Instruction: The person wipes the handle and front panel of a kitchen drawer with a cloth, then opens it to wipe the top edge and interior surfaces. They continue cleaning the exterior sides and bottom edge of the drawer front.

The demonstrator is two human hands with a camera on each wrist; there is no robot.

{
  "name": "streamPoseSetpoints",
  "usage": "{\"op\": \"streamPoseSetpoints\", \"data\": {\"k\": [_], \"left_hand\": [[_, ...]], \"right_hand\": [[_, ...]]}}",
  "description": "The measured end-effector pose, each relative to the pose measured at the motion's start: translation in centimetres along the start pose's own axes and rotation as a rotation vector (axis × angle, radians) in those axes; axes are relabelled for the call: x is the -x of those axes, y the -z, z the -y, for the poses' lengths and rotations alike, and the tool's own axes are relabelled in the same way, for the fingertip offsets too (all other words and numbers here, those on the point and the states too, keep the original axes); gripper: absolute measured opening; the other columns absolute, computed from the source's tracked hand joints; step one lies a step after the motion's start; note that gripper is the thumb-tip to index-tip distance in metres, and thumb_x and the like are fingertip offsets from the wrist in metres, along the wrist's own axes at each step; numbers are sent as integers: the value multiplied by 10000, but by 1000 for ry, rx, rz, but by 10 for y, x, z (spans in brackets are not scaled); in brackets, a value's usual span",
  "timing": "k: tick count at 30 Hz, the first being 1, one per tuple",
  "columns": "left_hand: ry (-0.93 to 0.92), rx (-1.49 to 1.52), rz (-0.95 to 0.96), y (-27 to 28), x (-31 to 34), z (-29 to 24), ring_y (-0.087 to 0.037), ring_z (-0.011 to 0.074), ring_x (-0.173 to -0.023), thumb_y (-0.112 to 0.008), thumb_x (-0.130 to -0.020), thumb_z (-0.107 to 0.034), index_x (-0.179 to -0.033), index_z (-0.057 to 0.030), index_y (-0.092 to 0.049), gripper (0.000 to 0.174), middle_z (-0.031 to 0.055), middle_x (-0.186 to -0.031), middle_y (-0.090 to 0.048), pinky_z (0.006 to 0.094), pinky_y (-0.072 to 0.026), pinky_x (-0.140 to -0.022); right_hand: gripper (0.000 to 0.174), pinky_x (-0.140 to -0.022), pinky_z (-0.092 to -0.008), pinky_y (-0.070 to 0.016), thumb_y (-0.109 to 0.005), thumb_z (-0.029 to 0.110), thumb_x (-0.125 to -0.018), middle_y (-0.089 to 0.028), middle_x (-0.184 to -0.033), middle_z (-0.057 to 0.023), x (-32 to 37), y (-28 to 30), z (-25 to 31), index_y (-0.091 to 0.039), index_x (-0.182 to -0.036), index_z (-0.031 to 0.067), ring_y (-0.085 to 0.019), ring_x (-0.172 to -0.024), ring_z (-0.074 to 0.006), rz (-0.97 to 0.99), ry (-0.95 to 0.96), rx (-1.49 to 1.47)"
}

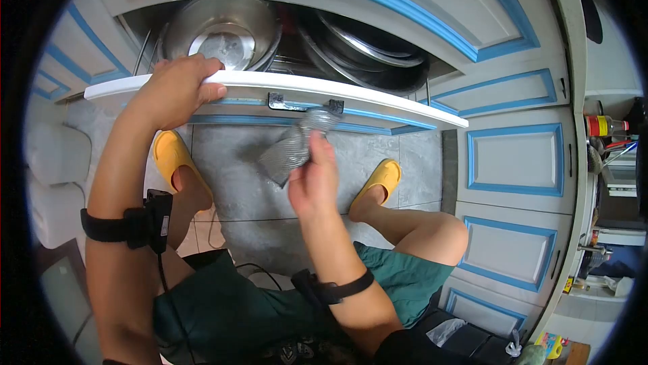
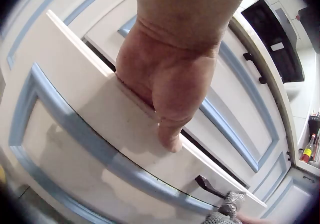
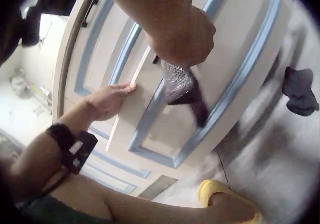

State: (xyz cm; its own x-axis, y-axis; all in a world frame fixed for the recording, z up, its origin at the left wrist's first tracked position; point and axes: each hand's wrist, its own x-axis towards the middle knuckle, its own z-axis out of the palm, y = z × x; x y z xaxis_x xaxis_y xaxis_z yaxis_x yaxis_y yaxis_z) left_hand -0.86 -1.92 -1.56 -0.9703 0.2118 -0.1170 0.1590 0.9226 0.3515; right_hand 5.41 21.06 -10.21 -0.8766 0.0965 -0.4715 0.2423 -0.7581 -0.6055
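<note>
My left hand [image 1: 177, 92] grips the top edge of a pulled-out white drawer front [image 1: 398, 112], thumb on the outer face and fingers over the rim. In the left wrist view, that same left hand [image 2: 167, 79] hides its own fingertips behind the edge. Below the drawer's black handle [image 1: 287, 103], my right hand [image 1: 316, 179] holds a bunched grey ribbed cloth [image 1: 287, 152]. The top of the cloth overlaps the handle's right end. The right wrist view has the cloth [image 3: 177, 81] hanging under the right hand [image 3: 187, 39], in front of the drawer face.
Inside the drawer are a steel pot [image 1: 182, 27] at left and several dark pans [image 1: 337, 58] at right. Blue-trimmed cabinet doors [image 1: 516, 159] line the right side. Yellow clogs [image 1: 378, 183] are on the person's feet, on the grey tiled floor [image 1: 236, 193]. Dark cloth [image 3: 300, 91] lies beyond.
</note>
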Motion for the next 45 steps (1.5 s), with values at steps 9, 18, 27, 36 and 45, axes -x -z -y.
{"op": "streamPoseSetpoints", "data": {"k": [9, 18, 27, 36, 45], "left_hand": [[6, -6, 32, 3, -1, -3, -570, 350, -1004, -586, -890, -297, -1102, -57, -600, 321, 158, -1025, -612, 470, -379, -920], [61, -8, 40, 4, -1, -8, -557, 353, -1034, -609, -874, -267, -1091, -57, -603, 302, 151, -1028, -609, 476, -373, -921], [1, 42, -23, 1, -1, -4, -566, 357, -1013, -617, -870, -260, -1082, -65, -616, 289, 164, -1005, -618, 446, -415, -883], [14, 53, 20, 1, -3, -9, -573, 368, -974, -617, -875, -264, -1080, -47, -607, 299, 184, -997, -611, 432, -440, -855], [-7, 41, 27, 3, -4, -5, -567, 361, -1036, -592, -891, -289, -1131, -56, -611, 335, 176, -1051, -622, 456, -421, -907]], "right_hand": [[131, -888, -371, -503, -528, 194, -977, -614, -1061, -45, -25, -32, 34, -531, -1069, 101, -596, -978, -154, -117, 91, -109], [211, -632, -254, -404, -616, 312, -928, -612, -989, 50, -30, -44, 21, -544, -1073, 178, -567, -816, -91, -208, -56, 0], [264, -543, -226, -397, -677, 335, -883, -604, -845, 41, -16, -58, -11, -552, -1000, 135, -540, -660, -75, -44, -178, 148], [152, -563, -252, -480, -628, 206, -916, -655, -877, -15, -50, -2, 74, -581, -997, 86, -618, -703, -124, 34, -52, 358], [226, -762, -321, -504, -610, 277, -936, -643, -978, -14, -29, -22, 42, -565, -1061, 95, -610, -876, -165, -84, -7, 14]]}}
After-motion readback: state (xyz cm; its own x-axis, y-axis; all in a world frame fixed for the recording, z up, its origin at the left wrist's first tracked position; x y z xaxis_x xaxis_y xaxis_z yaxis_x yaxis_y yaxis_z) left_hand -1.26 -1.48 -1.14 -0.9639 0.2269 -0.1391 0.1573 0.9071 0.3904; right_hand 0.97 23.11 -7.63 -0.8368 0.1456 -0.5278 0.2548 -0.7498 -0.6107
